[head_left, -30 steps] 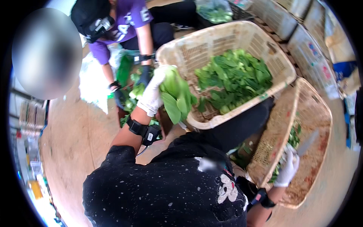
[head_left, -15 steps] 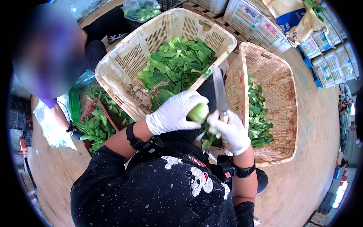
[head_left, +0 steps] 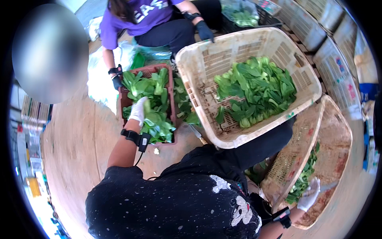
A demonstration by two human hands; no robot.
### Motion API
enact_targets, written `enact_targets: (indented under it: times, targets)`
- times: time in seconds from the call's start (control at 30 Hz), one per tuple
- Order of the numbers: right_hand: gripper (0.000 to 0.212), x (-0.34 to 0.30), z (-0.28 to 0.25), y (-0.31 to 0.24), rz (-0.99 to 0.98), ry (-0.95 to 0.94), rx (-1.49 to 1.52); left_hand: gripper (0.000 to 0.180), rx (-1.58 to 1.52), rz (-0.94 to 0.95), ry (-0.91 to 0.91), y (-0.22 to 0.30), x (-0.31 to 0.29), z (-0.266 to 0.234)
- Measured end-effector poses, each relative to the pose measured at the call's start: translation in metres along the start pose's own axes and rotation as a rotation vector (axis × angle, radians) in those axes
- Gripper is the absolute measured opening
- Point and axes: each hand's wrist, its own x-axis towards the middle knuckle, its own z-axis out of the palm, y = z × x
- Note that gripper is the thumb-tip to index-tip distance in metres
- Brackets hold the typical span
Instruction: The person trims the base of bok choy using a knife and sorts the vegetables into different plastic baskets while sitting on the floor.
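My left hand (head_left: 138, 112), in a white glove, reaches into a reddish-brown crate (head_left: 174, 115) of leafy green bok choy. Its fingers close around the pale stem end of one bok choy (head_left: 147, 106). Far to the right, my gloved right hand (head_left: 310, 195) is low inside a stained cream basket (head_left: 338, 155). It grips a knife, whose blurred grey blade (head_left: 328, 186) points right; the handle is hidden in the palm. Loose green leaves (head_left: 304, 177) lie beside that hand.
A large cream basket (head_left: 223, 141) holding a heap of bok choy (head_left: 258, 89) stands between my arms. A second knife (head_left: 199, 135) lies on the floor beside it. Across from me a person in a purple shirt (head_left: 139, 18) sits, one dark-gloved hand (head_left: 117, 82) at the crate.
My view has swung left. My hands have parted from in front of me: the left went into the reddish crate, the right with the knife down into the right basket.
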Motion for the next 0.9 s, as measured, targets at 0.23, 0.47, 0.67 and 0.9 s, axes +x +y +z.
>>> enact_targets:
  times: [0.23,0.47,0.67,0.9]
  targets:
    - [0.027,-0.012,0.034,0.067,-0.088,0.096,-0.361,0.053,-0.021,1.077,-0.019,0.105,-0.055,0.151]
    - [0.022,-0.04,0.073,0.062,-0.295,0.255,-0.746,0.014,0.587,0.416,-1.663,0.068,-0.143,0.411]
    - [0.023,-0.044,0.073,0.06,-0.225,0.315,-0.839,0.088,1.922,1.52,-1.557,-0.172,-0.109,0.437]
    - [0.021,-0.044,0.081,0.051,-0.188,0.297,-0.71,0.055,1.734,1.589,-1.142,-0.216,-0.097,0.423]
